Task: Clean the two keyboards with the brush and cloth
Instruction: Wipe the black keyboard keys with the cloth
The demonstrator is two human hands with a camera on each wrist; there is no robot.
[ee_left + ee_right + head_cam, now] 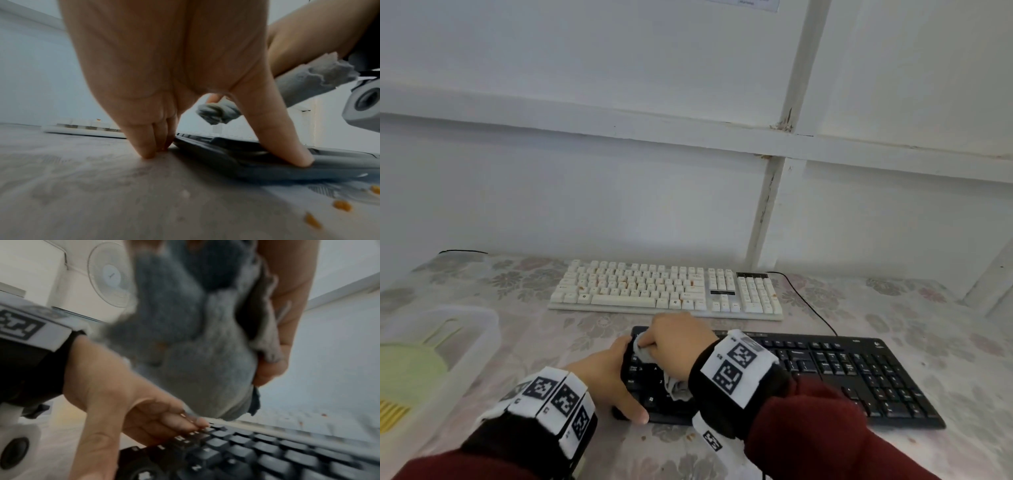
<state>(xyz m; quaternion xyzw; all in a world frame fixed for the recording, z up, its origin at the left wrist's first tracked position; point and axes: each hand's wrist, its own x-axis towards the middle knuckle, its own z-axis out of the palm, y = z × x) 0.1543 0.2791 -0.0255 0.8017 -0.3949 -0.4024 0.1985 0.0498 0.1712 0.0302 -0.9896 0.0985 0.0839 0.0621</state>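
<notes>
**Cloth on black keyboard, left end**

On the table (pixel 928 342), under a flowered cover, two keyboards: white keyboard (pixel 667 287) at the far side, black keyboard (pixel 842 370) just nearer, the two close but apart. Orange specks on the white keys; orange crumbs (pixel 341 205) on the cover near the black one's front edge.

Left hand (pixel 606 373) clamped on the black keyboard's left end — thumb down on the front corner, fingers (pixel 148 142) pressed together and straight, tips on the table against the keyboard's end edge.

Right hand (pixel 678 337) above the top-left keys, fingers (pixel 273 353) curled round a bunched grey cloth (pixel 195 337). One wad poking out past the fingers toward the far-left corner, a loose tail hanging below the wrist over the lower-left keys. Whether the wad touches the keys — cannot tell, picture blurred.

At the left edge of the table, a clear plastic tub (pixel 486 329) holding a pale green brush (pixel 410 373) with yellow bristles, well apart from both hands. Black cable (pixel 808 305) trailing from behind the white keyboard toward the black one. Dark red sleeves and marker bands on both wrists. White wall behind.
</notes>
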